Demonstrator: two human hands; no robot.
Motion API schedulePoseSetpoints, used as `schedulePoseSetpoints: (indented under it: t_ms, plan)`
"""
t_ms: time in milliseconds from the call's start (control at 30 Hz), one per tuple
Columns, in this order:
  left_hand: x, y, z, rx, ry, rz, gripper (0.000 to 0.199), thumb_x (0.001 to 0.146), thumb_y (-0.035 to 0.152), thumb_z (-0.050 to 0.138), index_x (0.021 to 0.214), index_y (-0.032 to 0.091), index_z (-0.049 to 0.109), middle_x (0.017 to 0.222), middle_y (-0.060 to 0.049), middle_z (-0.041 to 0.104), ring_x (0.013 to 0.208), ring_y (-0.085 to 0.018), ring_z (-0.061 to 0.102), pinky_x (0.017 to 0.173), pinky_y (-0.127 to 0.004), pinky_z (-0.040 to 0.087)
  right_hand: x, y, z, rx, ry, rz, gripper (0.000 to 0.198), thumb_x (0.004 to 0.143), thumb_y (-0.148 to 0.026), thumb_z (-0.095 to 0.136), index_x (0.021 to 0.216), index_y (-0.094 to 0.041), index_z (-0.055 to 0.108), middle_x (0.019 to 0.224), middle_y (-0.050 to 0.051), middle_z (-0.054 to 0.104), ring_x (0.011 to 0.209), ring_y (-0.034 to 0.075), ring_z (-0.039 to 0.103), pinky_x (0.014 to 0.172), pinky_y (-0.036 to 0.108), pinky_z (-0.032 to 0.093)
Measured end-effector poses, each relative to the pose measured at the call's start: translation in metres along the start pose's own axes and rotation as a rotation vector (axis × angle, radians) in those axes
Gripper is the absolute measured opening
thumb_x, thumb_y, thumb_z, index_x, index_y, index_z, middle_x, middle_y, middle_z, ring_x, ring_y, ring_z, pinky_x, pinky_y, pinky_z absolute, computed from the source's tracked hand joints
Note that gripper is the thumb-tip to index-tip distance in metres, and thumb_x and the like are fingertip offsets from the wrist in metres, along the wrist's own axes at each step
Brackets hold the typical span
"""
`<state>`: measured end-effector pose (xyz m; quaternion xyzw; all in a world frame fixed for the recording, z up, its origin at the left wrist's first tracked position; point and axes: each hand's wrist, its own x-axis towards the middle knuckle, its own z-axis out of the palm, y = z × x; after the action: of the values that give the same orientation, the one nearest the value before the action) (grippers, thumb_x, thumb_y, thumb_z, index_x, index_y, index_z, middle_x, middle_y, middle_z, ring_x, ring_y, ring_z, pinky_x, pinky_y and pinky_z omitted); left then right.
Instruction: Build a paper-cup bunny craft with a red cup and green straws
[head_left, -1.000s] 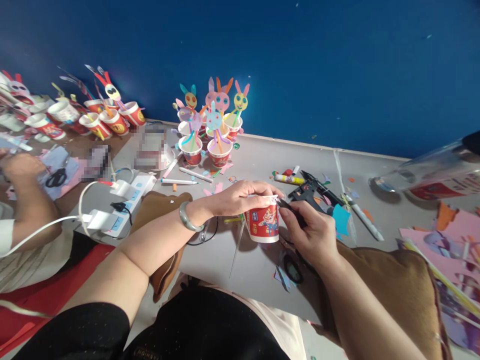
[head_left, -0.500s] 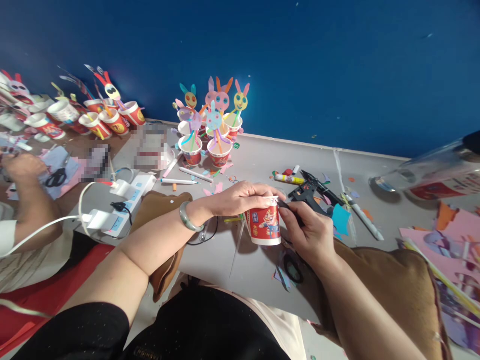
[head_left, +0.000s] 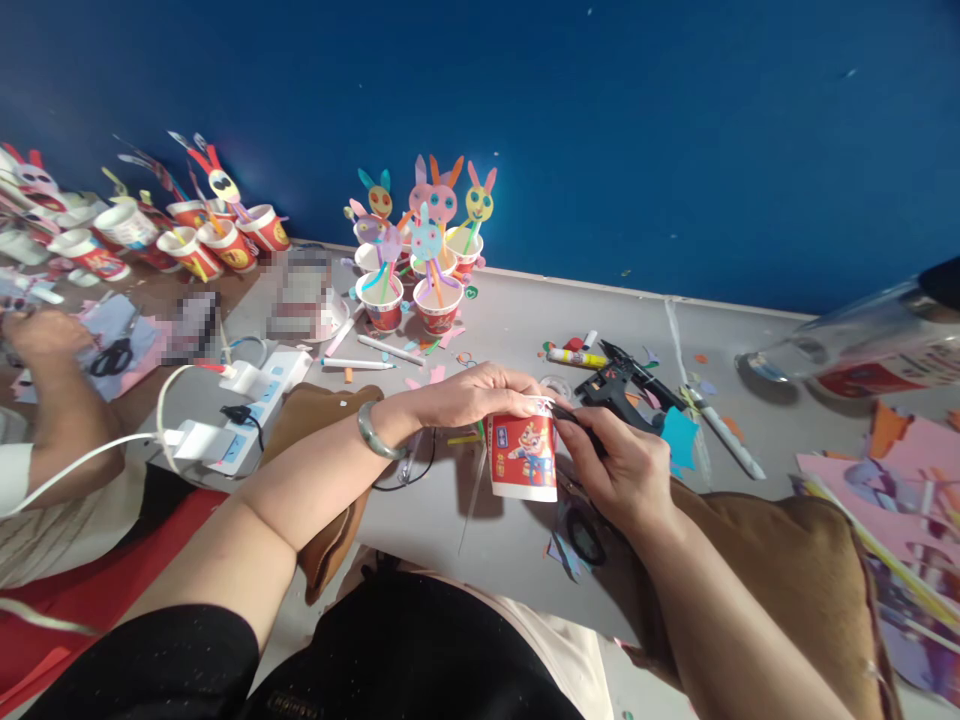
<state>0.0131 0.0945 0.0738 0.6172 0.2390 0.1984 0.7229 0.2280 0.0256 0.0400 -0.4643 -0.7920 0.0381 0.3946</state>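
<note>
My left hand (head_left: 487,390) is closed on the rim of a red and white paper cup (head_left: 523,455) with a cartoon figure on its side. The cup is held above the table, slightly tilted. Opposite it, my right hand (head_left: 619,455) pinches a thin dark tool (head_left: 564,411), whose tip meets the cup's rim. Fingers hide most of that tool, so its exact kind is unclear. Beyond my right hand lies a black glue gun (head_left: 626,388). Under the cup and to its right, a black ring-shaped handle (head_left: 585,535) rests among paper scraps.
Finished cups with paper rabbit faces (head_left: 439,300) stand by the blue wall. To the left are a white power strip (head_left: 262,410) and another person's arm (head_left: 64,400). Markers (head_left: 390,349), a brown cushion (head_left: 780,570) and a clear bottle (head_left: 847,335) lie around.
The cup has tipped a little, its base shifting slightly left and down. More of the dark tool shows at the rim. Both hands keep nearly the same place.
</note>
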Motion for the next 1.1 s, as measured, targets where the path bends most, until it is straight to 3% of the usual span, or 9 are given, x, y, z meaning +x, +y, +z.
schedulePoseSetpoints:
  t_ms: [267,400,700,1100]
  plan:
    - [0.0008,-0.0033,-0.0017,-0.049,-0.026,-0.015,0.025,0.083,0.038,0.067,0.077,0.014,0.069,0.092,-0.007,0.071,0.084,-0.016,0.062,0.078,-0.029,0.046,-0.0016,0.0017,-0.0004,-0.017,-0.006,-0.069,0.009,0.097,-0.023,0.059,0.094,-0.019,0.067,0.07,0.0,0.069,0.055,0.012,0.062,0.053,0.021,0.045]
    - [-0.0002,-0.0026,-0.0022,-0.062,-0.01,-0.05,0.023,0.083,0.037,0.066,0.08,0.014,0.07,0.08,-0.004,0.067,0.073,-0.014,0.059,0.07,-0.027,0.044,-0.002,0.0026,-0.0002,-0.066,0.01,-0.083,0.012,0.096,-0.027,0.06,0.088,-0.02,0.064,0.066,0.0,0.066,0.051,0.011,0.057,0.05,0.022,0.043]
    - [-0.0022,0.0053,-0.0009,-0.056,0.008,-0.04,0.023,0.081,0.036,0.065,0.072,0.014,0.065,0.095,-0.009,0.07,0.081,-0.016,0.061,0.074,-0.028,0.044,-0.0009,0.0005,-0.0005,-0.063,0.022,-0.085,0.009,0.096,-0.025,0.059,0.089,-0.02,0.061,0.066,-0.001,0.065,0.048,0.009,0.053,0.046,0.022,0.038]
    - [-0.0017,0.0033,0.0014,-0.045,-0.009,0.002,0.024,0.084,0.035,0.061,0.071,0.015,0.063,0.087,-0.006,0.066,0.077,-0.015,0.057,0.073,-0.028,0.043,-0.002,-0.0033,0.0021,-0.072,0.062,0.012,0.015,0.095,-0.031,0.059,0.085,-0.02,0.06,0.061,-0.002,0.061,0.046,0.01,0.052,0.045,0.023,0.037]
